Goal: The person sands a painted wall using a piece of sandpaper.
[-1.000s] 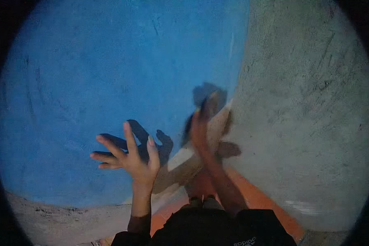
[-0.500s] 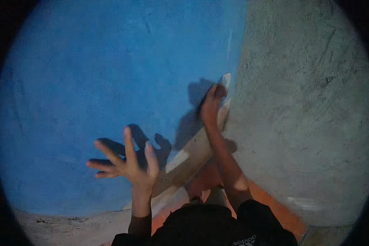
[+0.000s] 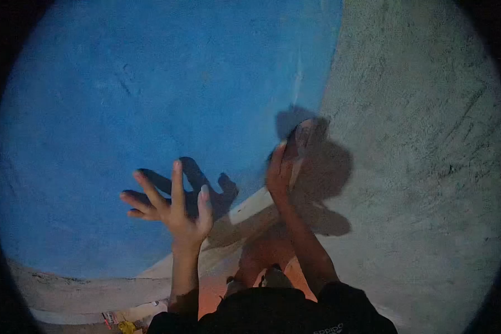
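Note:
My left hand (image 3: 183,214) is raised over the blue painted surface (image 3: 122,100), its fingers and thumb spread wide and nothing in it. To its right, my right hand (image 3: 279,171) is lifted with bent wrist beside the pale band (image 3: 256,205). The right fingers point up and are partly in shadow, so their exact pose is unclear. A small pale shape (image 3: 304,132) shows just beyond these fingertips; I cannot tell whether the hand touches it. Dark shadows of both hands and arms fall on the surface.
Rough grey surface (image 3: 417,167) lies on the right. An orange patch (image 3: 210,295) shows by my legs, below the pale band. Small red and yellow items (image 3: 126,326) are at the bottom left. My dark shirt (image 3: 273,312) fills the bottom middle.
My right hand has moved down and slightly left since the previous frame, and its shadow now spreads onto the grey surface. My left hand has shifted slightly, its fingers still spread.

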Demonstrator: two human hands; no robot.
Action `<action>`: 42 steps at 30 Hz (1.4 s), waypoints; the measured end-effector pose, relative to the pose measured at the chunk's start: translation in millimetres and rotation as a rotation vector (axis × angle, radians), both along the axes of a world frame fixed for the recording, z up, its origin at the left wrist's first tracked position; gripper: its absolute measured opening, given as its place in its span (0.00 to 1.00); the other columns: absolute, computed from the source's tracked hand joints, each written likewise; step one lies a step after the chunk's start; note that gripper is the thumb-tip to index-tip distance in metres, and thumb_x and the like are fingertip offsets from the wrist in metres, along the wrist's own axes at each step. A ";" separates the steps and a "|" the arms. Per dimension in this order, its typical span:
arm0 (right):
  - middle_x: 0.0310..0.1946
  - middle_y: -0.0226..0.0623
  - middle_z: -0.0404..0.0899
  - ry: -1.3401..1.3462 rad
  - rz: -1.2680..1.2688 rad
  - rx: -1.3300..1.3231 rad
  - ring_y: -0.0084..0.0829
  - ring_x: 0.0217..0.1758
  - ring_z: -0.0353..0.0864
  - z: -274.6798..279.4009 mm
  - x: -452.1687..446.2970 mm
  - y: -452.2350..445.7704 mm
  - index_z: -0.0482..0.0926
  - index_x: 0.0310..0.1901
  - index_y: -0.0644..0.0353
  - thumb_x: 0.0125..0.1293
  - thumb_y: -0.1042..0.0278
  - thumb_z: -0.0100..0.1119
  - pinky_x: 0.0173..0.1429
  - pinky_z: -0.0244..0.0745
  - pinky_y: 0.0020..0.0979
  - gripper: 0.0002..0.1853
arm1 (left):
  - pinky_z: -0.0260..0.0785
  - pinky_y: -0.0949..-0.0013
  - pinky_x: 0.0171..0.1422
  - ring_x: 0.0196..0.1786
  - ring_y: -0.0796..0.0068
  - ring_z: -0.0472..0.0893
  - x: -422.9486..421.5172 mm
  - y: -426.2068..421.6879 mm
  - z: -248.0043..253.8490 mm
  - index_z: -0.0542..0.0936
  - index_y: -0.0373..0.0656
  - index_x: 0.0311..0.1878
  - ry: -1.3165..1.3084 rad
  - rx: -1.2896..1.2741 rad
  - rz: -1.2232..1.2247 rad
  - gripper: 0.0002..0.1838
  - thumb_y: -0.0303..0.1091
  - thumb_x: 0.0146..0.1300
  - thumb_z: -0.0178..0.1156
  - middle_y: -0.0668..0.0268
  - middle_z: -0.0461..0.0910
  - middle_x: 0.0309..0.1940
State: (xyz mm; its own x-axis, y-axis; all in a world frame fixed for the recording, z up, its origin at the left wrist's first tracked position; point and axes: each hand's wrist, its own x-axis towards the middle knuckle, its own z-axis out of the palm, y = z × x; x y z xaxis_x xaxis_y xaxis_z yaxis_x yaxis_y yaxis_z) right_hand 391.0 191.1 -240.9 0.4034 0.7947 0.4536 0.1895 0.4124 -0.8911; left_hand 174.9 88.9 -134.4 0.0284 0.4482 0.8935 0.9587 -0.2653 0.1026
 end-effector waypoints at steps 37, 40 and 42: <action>0.79 0.61 0.42 -0.364 -0.077 0.166 0.64 0.82 0.33 48.2 13.8 10.3 0.51 0.76 0.69 0.77 0.63 0.40 0.79 0.32 0.65 0.32 | -0.02 0.32 0.69 0.79 0.36 0.21 22.3 19.5 -2.9 0.78 0.58 0.67 0.118 0.019 0.088 0.27 0.52 0.66 0.58 0.51 0.41 0.81; 0.79 0.59 0.41 -0.447 -0.103 0.325 0.64 0.82 0.32 91.3 20.2 23.2 0.52 0.77 0.66 0.77 0.61 0.42 0.79 0.33 0.65 0.32 | -0.01 0.35 0.71 0.80 0.38 0.24 19.0 24.4 -5.0 0.79 0.58 0.66 0.110 0.081 0.134 0.26 0.52 0.66 0.58 0.51 0.43 0.81; 0.79 0.59 0.40 -0.484 -0.164 0.387 0.64 0.82 0.32 72.1 -0.3 16.0 0.53 0.77 0.64 0.76 0.60 0.43 0.79 0.34 0.65 0.32 | -0.01 0.36 0.72 0.81 0.38 0.25 17.9 25.9 -3.4 0.79 0.59 0.65 0.078 0.099 0.135 0.26 0.52 0.65 0.59 0.52 0.44 0.81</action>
